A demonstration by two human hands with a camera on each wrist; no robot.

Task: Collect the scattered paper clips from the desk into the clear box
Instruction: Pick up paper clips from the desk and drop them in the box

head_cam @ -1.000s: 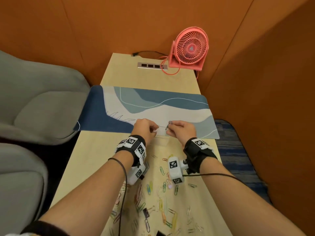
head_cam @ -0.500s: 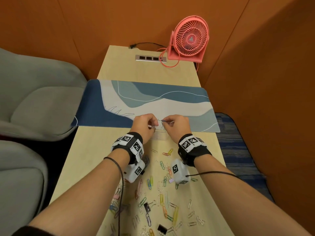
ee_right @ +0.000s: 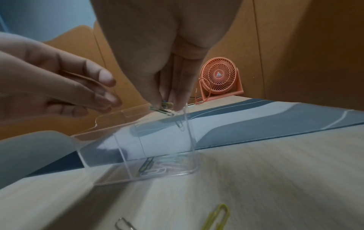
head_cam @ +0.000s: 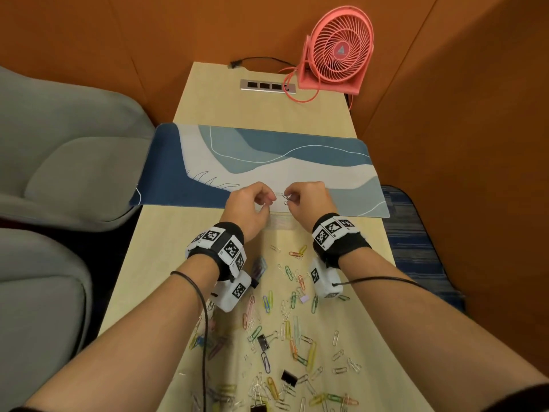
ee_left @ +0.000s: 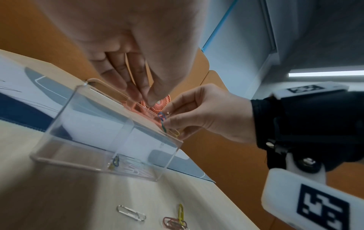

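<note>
where the desk mat's (head_cam: 326,162) near edge meets the desk (head_cam: 166,248), the clear box (ee_left: 110,140) stands open with a few paper clips (ee_right: 155,168) at its bottom. your right hand (head_cam: 309,200) pinches a small bunch of clips (ee_left: 164,123) above its right rim. your left hand (head_cam: 246,209), fingers loosely curled, holds nothing just to the left. scattered clips (head_cam: 285,337) lie nearer you.
</note>
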